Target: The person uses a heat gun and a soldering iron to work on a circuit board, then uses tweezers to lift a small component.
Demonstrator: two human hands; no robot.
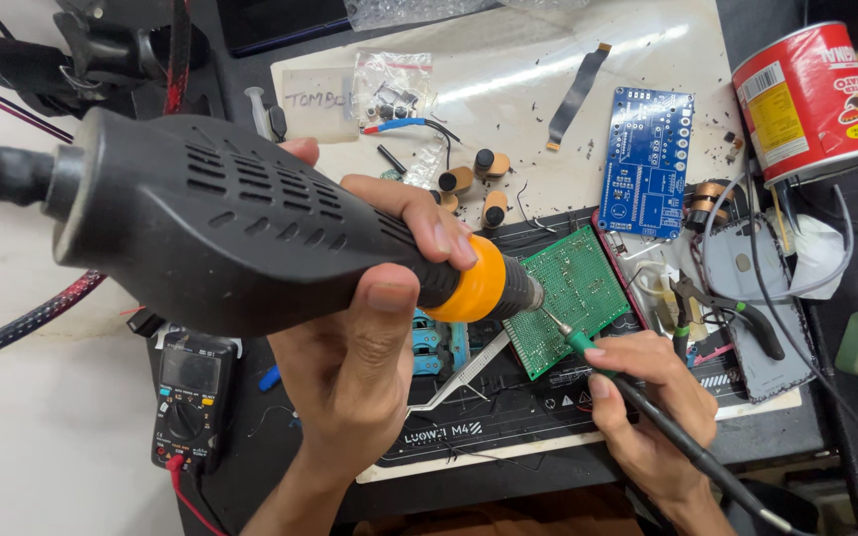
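My left hand [364, 337] grips a large black hot-air tool [220, 223] with an orange collar, held level with its nozzle pointing right at the green perforated circuit board [578, 293]. My right hand [647, 407] holds a thin green-and-black soldering iron [647, 402] like a pen, its tip touching the lower edge of the green board. The board rests tilted on a black work mat [508, 422]. Metal tweezers [464, 372] lie on the mat under the tool's nozzle.
A blue circuit board [647, 159] lies behind on a white sheet [528, 69] with small cylindrical parts [479, 179] and a flat ribbon cable [578, 94]. Pliers [722, 308] and a red tin can [811, 99] sit at right. A black multimeter [191, 397] sits at lower left.
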